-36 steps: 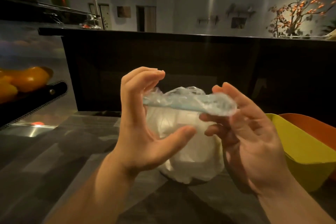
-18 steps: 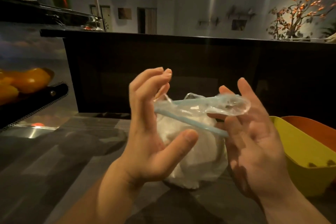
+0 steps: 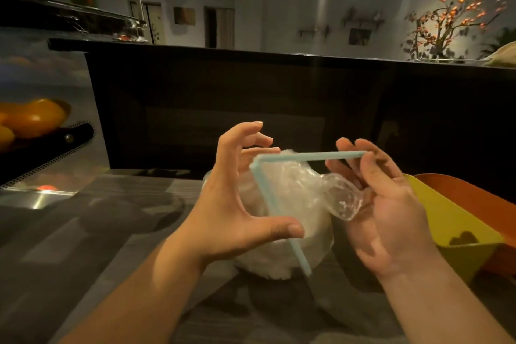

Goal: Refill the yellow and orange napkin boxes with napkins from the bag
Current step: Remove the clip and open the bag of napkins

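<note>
Clear plastic zip bag [image 3: 298, 190] stuffed with white napkins [image 3: 268, 260] stands on grey table [image 3: 83, 232], mouth pulled open. Left hand [image 3: 231, 204] clawed round corner of pale blue zip strip [image 3: 307, 156], thumb on near run. Right hand [image 3: 391, 204] pinches strip's far end. Yellow plastic napkin box [image 3: 446, 218] just right of bag, orange plastic napkin box [image 3: 472, 193] behind it.

The bag [image 3: 279, 257] stands on the table [image 3: 83, 232] between my left hand [image 3: 231, 204] and right hand [image 3: 391, 204], both gripping its mouth. Just right of my right hand sits the nearer napkin box [image 3: 449, 220], with the farther napkin box [image 3: 469, 193] behind it. Fruit [image 3: 33, 117] lies well to the left.
</note>
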`<action>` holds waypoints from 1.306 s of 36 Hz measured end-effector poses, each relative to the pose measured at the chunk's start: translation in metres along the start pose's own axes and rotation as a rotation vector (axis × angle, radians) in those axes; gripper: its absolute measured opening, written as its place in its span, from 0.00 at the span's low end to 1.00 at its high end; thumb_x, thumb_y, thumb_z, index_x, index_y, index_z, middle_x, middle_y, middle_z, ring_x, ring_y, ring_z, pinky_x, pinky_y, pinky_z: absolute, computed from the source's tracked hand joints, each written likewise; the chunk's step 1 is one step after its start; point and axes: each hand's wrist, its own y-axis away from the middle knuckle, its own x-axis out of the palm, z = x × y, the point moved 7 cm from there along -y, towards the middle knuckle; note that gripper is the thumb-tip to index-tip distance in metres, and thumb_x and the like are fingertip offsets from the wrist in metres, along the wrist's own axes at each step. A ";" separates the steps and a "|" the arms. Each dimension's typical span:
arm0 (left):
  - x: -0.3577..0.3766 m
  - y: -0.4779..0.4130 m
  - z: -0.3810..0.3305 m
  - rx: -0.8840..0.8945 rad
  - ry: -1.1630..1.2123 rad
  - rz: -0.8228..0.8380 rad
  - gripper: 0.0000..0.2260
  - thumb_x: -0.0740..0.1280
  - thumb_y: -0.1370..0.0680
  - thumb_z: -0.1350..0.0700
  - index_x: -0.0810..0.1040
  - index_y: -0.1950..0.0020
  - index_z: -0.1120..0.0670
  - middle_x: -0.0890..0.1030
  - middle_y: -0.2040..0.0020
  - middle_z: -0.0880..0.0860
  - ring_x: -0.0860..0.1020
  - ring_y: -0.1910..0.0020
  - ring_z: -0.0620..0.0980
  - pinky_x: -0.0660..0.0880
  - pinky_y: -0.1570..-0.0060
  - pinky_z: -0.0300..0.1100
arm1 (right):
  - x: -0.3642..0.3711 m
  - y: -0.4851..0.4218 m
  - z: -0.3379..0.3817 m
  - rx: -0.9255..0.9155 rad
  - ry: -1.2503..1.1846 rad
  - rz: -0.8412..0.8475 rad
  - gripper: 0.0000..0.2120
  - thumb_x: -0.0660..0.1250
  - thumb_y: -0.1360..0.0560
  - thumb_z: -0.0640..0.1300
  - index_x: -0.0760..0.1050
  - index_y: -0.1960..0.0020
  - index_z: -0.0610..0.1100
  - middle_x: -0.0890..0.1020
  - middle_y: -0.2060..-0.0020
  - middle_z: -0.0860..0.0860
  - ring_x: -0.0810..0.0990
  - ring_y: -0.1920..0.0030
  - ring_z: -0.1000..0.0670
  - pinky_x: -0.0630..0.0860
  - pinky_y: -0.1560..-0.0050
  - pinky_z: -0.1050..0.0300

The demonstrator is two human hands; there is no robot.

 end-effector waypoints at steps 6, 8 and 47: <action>0.002 0.000 -0.008 0.031 -0.010 0.032 0.46 0.72 0.33 0.30 0.59 0.22 0.49 0.73 0.31 0.49 0.72 0.29 0.56 0.71 0.31 0.58 | 0.002 -0.001 0.005 0.050 -0.227 0.028 0.10 0.61 0.19 0.43 0.80 0.42 0.45 0.87 0.54 0.48 0.86 0.62 0.54 0.80 0.68 0.62; 0.002 -0.001 -0.023 0.082 -0.015 0.012 0.45 0.67 0.28 0.29 0.60 0.22 0.56 0.72 0.29 0.52 0.71 0.28 0.57 0.68 0.30 0.59 | 0.005 0.000 0.006 0.046 -0.183 0.059 0.11 0.62 0.20 0.41 0.84 0.48 0.46 0.87 0.52 0.48 0.85 0.62 0.55 0.82 0.66 0.61; -0.207 0.203 -0.001 -1.021 -0.949 -0.376 0.16 0.69 0.23 0.38 0.84 0.46 0.48 0.82 0.54 0.48 0.81 0.50 0.52 0.75 0.52 0.44 | 0.091 0.087 -0.165 -0.154 1.446 0.668 0.15 0.67 0.20 0.50 0.77 0.35 0.54 0.82 0.45 0.57 0.80 0.47 0.57 0.77 0.43 0.60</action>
